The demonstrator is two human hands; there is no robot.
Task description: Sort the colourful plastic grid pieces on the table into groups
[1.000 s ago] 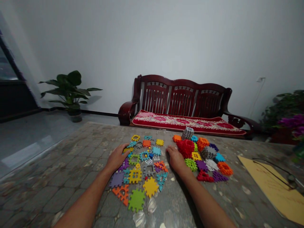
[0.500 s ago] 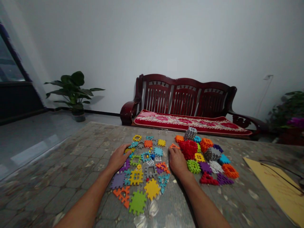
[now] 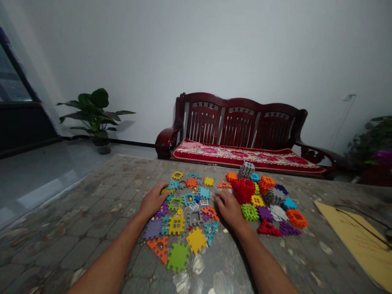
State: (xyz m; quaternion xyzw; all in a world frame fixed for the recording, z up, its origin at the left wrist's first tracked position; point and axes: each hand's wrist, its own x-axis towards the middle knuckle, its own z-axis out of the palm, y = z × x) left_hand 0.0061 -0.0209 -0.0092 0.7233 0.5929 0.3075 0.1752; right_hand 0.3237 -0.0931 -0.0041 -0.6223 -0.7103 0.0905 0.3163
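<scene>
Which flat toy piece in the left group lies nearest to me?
The solid green square; its near edge reaches closer to you than the orange triangle beside it.

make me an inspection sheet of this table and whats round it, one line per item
Surface: patterned grey tabletop, with toy pieces spread over it.
Job's things: flat notched pieces lie between the hands, the green piece nearest the wearer; right of them are stacked pieces, including a red stack.
Clutter: yellow sheet at the right.
Left grip: at the flat pieces' left edge; hold unclear.
Right grip: looks open, just short of the orange triangle.
Cables: pale cord hangs from the wall outlet; dark cord-like item over the sheet, too blurred to identify.
Surroundings: wooden bench behind, potted plant at left.
</scene>
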